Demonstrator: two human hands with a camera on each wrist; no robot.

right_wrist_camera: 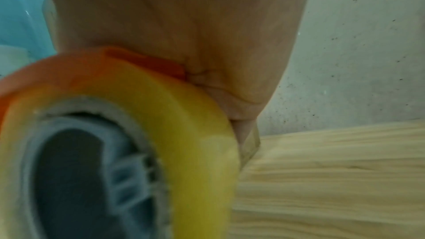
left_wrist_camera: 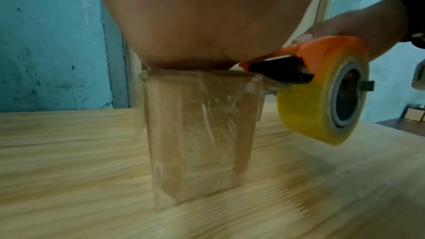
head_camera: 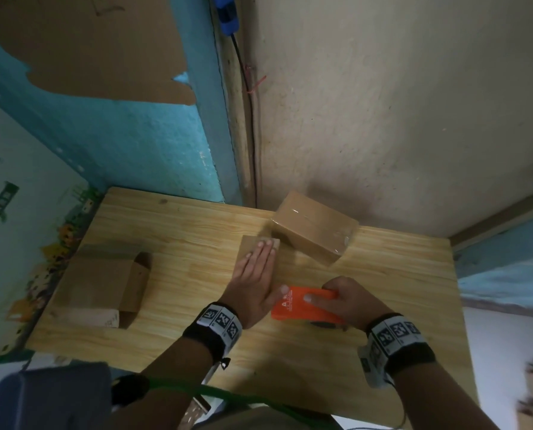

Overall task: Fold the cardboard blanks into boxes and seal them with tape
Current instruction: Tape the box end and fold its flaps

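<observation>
On the pale wooden bench [head_camera: 197, 231], the left hand [head_camera: 254, 274] pressed flat-fingered on an upright brown cardboard box [left_wrist_camera: 197, 130] while the right hand [head_camera: 344, 301] gripped an orange tape dispenser [head_camera: 302, 307] beside it.

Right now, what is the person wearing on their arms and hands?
Both hands are bare, no gloves or sleeves. The left hand and right hand each have a black wrist strap carrying white panels printed with black square code markers. A thin cable trails below the right strap.
</observation>
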